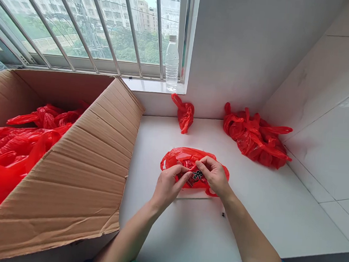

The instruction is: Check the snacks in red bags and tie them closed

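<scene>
Just below the middle of the head view, a red plastic bag (pixel 187 151) lies spread on the white tabletop, its handle loops at either side. Upon or inside it is a red packet (pixel 197 175) with a black, white-edged printed character. My left hand (pixel 169 185) is closed, thumb and forefinger pinching red plastic at the packet's upper edge. My right hand (pixel 215 177) pinches the same strip from the other side, fingertips close to the left ones. Whether that strip belongs to the packet or the bag is hard to make out.
A large open cardboard box (pixel 93 168) full of red plastic bags (pixel 8 152) stands at left. Against the back wall sit a small tied red bag (pixel 185 114) and a heap of red bags (pixel 256 137). A clear bottle (pixel 171 65) stands on the windowsill.
</scene>
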`<state>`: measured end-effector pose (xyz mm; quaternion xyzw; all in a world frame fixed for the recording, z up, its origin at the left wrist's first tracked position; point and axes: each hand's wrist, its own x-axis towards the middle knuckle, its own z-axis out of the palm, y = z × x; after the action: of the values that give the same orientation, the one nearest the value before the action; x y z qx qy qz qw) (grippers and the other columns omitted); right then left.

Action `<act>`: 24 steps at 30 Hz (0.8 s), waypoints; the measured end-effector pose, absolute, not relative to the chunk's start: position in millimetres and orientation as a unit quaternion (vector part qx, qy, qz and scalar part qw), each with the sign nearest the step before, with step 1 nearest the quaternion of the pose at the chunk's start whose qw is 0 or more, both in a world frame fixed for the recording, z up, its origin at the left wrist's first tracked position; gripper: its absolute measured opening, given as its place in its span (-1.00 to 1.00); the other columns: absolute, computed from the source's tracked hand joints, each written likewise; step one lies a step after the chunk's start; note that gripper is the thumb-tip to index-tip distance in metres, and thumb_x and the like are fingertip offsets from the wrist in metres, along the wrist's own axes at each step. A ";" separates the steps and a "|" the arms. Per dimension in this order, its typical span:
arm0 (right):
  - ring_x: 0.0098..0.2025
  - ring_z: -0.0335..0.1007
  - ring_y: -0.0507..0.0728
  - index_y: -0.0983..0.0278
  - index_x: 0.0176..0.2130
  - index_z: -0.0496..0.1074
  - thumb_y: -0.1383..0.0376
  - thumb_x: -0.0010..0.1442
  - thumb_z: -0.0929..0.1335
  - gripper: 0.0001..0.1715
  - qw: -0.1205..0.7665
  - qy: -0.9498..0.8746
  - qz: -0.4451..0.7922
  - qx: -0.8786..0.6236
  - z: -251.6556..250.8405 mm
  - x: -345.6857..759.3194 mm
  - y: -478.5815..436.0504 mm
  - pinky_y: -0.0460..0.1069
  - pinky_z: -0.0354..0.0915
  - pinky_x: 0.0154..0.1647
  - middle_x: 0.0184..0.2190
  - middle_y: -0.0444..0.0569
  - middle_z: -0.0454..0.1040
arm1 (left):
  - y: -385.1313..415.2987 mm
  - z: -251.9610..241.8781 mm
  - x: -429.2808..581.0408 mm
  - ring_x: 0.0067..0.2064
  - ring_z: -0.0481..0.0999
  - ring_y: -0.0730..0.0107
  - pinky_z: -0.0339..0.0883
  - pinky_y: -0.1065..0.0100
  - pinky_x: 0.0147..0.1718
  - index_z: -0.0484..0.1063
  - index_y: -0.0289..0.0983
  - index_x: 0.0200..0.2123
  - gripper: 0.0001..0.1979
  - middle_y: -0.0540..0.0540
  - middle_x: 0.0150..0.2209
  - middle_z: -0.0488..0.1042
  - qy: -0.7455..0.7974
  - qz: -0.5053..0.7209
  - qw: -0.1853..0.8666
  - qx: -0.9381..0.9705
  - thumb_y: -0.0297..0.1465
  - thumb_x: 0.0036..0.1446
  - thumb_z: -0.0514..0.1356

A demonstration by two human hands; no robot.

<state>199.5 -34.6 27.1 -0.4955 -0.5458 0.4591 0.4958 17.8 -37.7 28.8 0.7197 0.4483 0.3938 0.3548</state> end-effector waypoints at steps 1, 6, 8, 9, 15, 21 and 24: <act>-0.52 0.19 0.02 0.18 -0.46 0.30 -0.07 0.20 0.39 -0.55 0.511 -0.535 0.462 -0.490 27.3 198.7 -34.9 -0.07 0.25 -0.49 -0.56 -0.20 0.25 | -38.2 29.2 18.4 -0.37 0.50 0.44 0.33 0.45 -0.36 0.54 -0.26 -0.28 -0.77 -0.05 -0.36 0.60 0.442 0.394 0.367 0.717 -0.23 0.28 0.20; -0.55 0.15 0.03 0.18 -0.49 0.27 -0.08 0.23 0.36 -0.53 0.532 -0.491 0.498 -0.479 28.3 199.3 -36.0 -0.07 0.20 -0.53 -0.59 -0.21 0.21 | -39.7 29.1 19.1 -0.38 0.49 0.45 0.33 0.47 -0.38 0.52 -0.29 -0.33 -0.72 -0.05 -0.38 0.58 0.429 0.402 0.427 0.688 -0.20 0.28 0.19; -0.53 0.23 0.05 0.17 -0.40 0.36 -0.13 0.29 0.27 -0.53 0.515 -0.486 0.512 -0.487 28.9 203.4 -35.9 -0.05 0.24 -0.51 -0.55 -0.17 0.32 | -38.5 27.4 17.9 -0.37 0.49 0.44 0.34 0.46 -0.37 0.52 -0.29 -0.32 -0.72 -0.05 -0.37 0.58 0.436 0.417 0.427 0.673 -0.19 0.28 0.19; -0.52 0.27 0.06 0.17 -0.36 0.40 -0.14 0.31 0.24 -0.51 0.505 -0.491 0.511 -0.493 29.1 205.9 -35.7 -0.04 0.27 -0.50 -0.52 -0.15 0.37 | -37.6 26.5 17.2 -0.36 0.49 0.44 0.34 0.46 -0.37 0.52 -0.28 -0.32 -0.72 -0.05 -0.36 0.57 0.443 0.425 0.422 0.667 -0.19 0.28 0.19; -0.54 0.24 0.02 0.20 -0.40 0.38 -0.08 0.22 0.39 -0.57 0.502 -0.537 0.461 -0.497 27.9 214.4 -34.4 -0.06 0.24 -0.48 -0.54 -0.18 0.36 | -35.4 23.8 16.6 -0.33 0.53 0.41 0.42 0.41 -0.29 0.48 -0.26 -0.20 -0.74 -0.04 -0.34 0.57 0.438 0.442 0.468 0.627 -0.17 0.28 0.19; -0.54 0.25 0.03 0.21 -0.41 0.38 -0.09 0.22 0.38 -0.56 0.507 -0.533 0.479 -0.480 28.3 213.8 -33.6 -0.05 0.25 -0.48 -0.56 -0.17 0.37 | -35.2 24.1 21.8 -0.15 0.59 0.28 0.49 0.31 -0.15 0.42 -0.25 0.02 -0.59 -0.14 -0.09 0.58 0.381 0.410 0.574 0.598 -0.20 0.17 0.32; -0.52 0.31 0.06 0.20 -0.36 0.42 -0.14 0.29 0.28 -0.50 0.504 -0.529 0.483 -0.482 28.8 214.0 -34.7 -0.03 0.31 -0.43 -0.54 -0.15 0.42 | -34.1 23.3 23.0 -0.12 0.59 0.26 0.49 0.32 -0.14 0.43 -0.27 -0.01 -0.61 -0.16 -0.06 0.58 0.380 0.416 0.576 0.592 -0.20 0.16 0.32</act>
<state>214.0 -34.7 28.8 -0.4819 -0.5289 0.4833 0.5044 23.0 -34.1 23.3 0.5921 0.3802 0.4161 0.5759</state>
